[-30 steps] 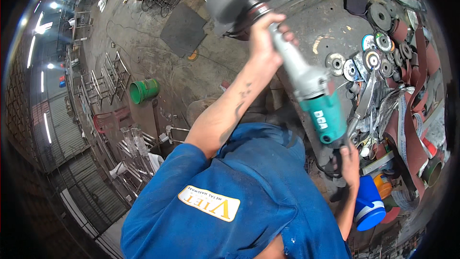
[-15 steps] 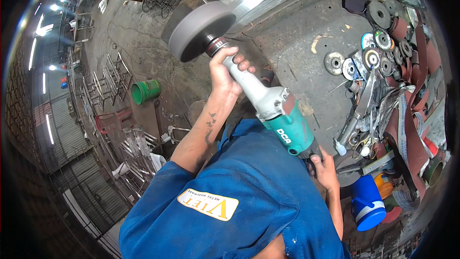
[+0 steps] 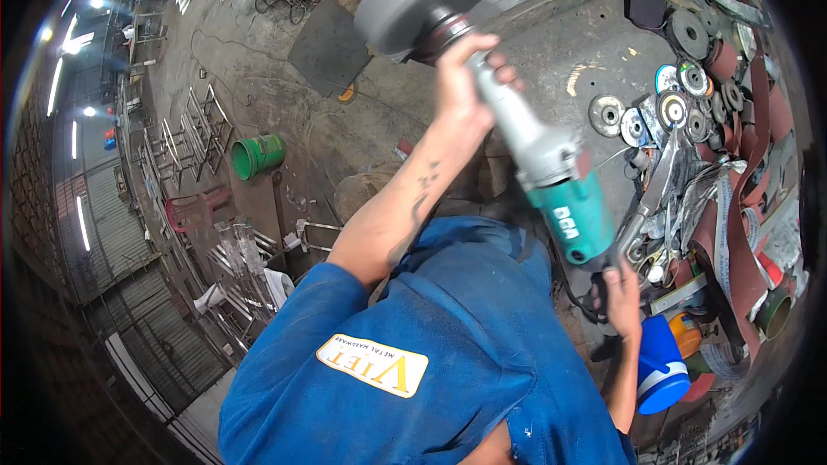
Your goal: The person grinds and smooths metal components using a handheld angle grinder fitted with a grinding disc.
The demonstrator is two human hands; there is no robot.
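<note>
Both my hands hold a straight grinder across the front of my body, with a green motor housing (image 3: 568,217) and a long grey neck (image 3: 510,112). My left hand (image 3: 465,82) is wrapped round the front of the neck, just behind the wheel. At the far end sits a wide, thick grey wheel (image 3: 392,13), slightly blurred and held up off the workbench. Closed on the grinder's rear end is my right hand (image 3: 620,300); its fingers are partly hidden. A dark cord (image 3: 586,308) hangs beside that hand.
On the metal workbench (image 3: 551,60) at right lie several grinding discs (image 3: 673,110), brown abrasive belts (image 3: 730,232) and scissors (image 3: 642,267). A blue jug (image 3: 662,375) stands near my right forearm. Leftward are a green bucket (image 3: 258,157) and metal frames (image 3: 196,133) on the floor.
The grinder has swung to the right and farther from me, both hands moving with it. My left arm is stretched out more. Both hands keep their hold.
</note>
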